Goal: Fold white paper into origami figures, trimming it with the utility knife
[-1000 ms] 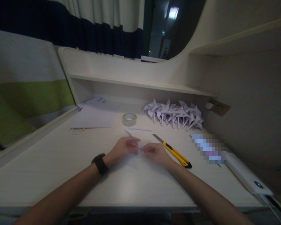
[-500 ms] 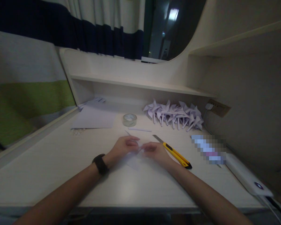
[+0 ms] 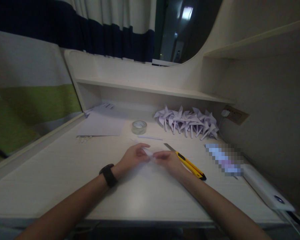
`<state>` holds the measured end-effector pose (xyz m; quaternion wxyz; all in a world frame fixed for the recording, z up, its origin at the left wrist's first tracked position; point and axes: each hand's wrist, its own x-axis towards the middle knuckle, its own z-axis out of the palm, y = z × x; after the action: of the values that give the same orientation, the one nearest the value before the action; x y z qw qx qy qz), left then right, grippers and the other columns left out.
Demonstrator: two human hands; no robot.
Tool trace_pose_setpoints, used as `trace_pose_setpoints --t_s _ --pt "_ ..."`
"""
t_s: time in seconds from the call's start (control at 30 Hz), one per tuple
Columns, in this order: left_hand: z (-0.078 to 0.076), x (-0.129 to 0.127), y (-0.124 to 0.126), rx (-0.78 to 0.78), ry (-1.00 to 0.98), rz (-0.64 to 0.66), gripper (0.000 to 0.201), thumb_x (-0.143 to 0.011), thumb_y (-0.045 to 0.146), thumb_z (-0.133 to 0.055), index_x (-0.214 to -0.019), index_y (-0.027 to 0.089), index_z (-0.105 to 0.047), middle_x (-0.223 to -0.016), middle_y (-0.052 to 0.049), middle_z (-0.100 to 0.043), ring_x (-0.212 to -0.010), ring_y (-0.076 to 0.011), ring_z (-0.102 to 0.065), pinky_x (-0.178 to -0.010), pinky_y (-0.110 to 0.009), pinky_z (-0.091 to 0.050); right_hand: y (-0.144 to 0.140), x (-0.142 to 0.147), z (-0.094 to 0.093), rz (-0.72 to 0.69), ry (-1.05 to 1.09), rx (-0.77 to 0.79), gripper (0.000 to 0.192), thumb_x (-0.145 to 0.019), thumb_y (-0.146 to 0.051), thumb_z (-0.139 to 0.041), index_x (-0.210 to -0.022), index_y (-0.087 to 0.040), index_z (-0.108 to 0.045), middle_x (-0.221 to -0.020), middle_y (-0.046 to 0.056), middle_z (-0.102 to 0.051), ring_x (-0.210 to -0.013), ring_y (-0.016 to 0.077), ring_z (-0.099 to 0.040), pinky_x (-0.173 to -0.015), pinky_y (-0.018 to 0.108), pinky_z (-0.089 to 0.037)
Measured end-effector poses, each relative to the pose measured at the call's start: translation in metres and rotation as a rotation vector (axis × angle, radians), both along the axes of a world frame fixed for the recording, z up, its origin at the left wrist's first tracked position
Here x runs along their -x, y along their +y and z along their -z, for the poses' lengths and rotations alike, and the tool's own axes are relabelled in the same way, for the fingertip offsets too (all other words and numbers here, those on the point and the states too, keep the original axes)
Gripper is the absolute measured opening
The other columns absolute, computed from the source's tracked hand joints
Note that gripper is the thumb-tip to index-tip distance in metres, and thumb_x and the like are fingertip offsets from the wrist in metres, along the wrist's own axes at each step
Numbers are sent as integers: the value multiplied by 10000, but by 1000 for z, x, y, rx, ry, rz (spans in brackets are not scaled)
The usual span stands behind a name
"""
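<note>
Both hands meet at mid-tabletop over a small piece of white paper. Left hand: grip narrow, thumb and forefinger pinched on the paper's left part. Right hand: grip likewise narrow, pinched on the right part; fingertips of the two hands nearly touch. Change against the pictures a second and half a second back: the pale sheet that spread flat below the hands is now barely visible, and what shows is a compact bit raised between the fingertips; judged, the paper has been gathered or folded tighter, though the dim light hides the exact fold. Hands themselves have hardly shifted place. Black wristband on left wrist. Surroundings: yellow utility knife lies just beside the right hand, blade end pointing away toward the back; a thin white strip and a roll of clear tape beyond the hands; a flat paper stack to back left; a row of folded paper pinwheels at back right under the shelf. White power bank near the right edge. Open room: bare surface to the left and toward the near edge; the right side is closer-set, knife nearest.
</note>
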<state>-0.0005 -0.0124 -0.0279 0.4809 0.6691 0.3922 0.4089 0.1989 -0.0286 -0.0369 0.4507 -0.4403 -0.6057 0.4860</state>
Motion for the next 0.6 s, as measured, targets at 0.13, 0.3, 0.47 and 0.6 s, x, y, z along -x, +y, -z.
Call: trace_pose_setpoints --t_s 0.13,0.3,0.47,0.6 --pt "4 1 1 -46 9 38 431 -679 193 -693 -1085 143 -559 -675 16 -610 -605 -130 -585 -586 -267 -447 0 -1 1 5 22 35 330 -535 -361 -820 -795 -171 -749 -779 64 -724 -700 188 -638 -709 345 -501" --pt "7 1 1 -67 4 42 363 -687 176 -681 -1028 159 -557 -675 22 -591 -616 -130 -577 -600 -270 -442 0 -1 -1 -18 33 58 298 -530 -338 -825 -766 -172 -751 -744 49 -717 -664 164 -616 -681 318 -489" --pt "6 1 0 -39 -14 55 323 -673 151 -676 -970 162 -552 -653 34 -579 -586 -119 -559 -573 -253 -428 0 -1 -1 -31 56 62 261 -528 -300 -823 -742 -171 -747 -746 46 -718 -664 159 -617 -694 314 -493" --pt "6 1 0 -25 -30 56 313 -663 146 -677 -949 161 -550 -658 26 -595 -601 -128 -576 -572 -255 -433 -1 0 0 -23 50 45 264 -525 -303 -825 -739 -170 -744 -754 50 -719 -674 166 -622 -695 319 -497"
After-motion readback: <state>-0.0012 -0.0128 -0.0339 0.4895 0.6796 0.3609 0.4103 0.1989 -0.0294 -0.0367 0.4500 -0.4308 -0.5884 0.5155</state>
